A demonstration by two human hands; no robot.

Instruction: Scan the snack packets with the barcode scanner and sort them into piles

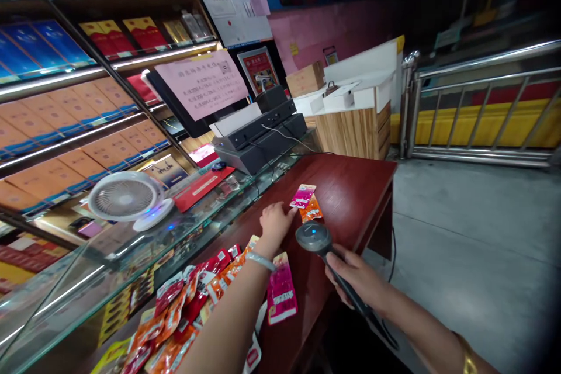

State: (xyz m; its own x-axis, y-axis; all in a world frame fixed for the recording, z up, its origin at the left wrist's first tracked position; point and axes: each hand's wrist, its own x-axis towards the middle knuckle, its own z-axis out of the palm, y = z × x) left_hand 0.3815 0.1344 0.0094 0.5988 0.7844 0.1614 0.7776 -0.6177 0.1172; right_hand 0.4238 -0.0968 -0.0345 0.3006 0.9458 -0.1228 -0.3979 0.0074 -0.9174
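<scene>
Right hand (357, 277): closed around the handle of a handheld barcode scanner (313, 236), whose head points toward the left hand (277, 221). Blue light visible on the scanner. Left hand: fingers bent, thumb at the near corner of a small pink packet (302, 194); cannot tell whether it grips or only rests there.

Pink packet lies just beyond the left thumb, overlapping an orange packet (311, 211), both flat on the red-brown desk (355, 184). A longer magenta packet (283, 295) lies near the left wrist, between the forearms.

Progress, as judged: partway at most. Two packets sit apart ahead of the hands; many remain in the heap of red and orange packets (188, 298) beside the left forearm. Whether any has been read by the scanner: not determinable.

Containers: packets look sealed, contents hidden. Left of the left hand, a glass display case (144, 257) holds a yellow tray (114, 312) with dark, unidentifiable items. Far beyond the left hand, a cardboard box (305, 77) appears closed; contents unknown.
</scene>
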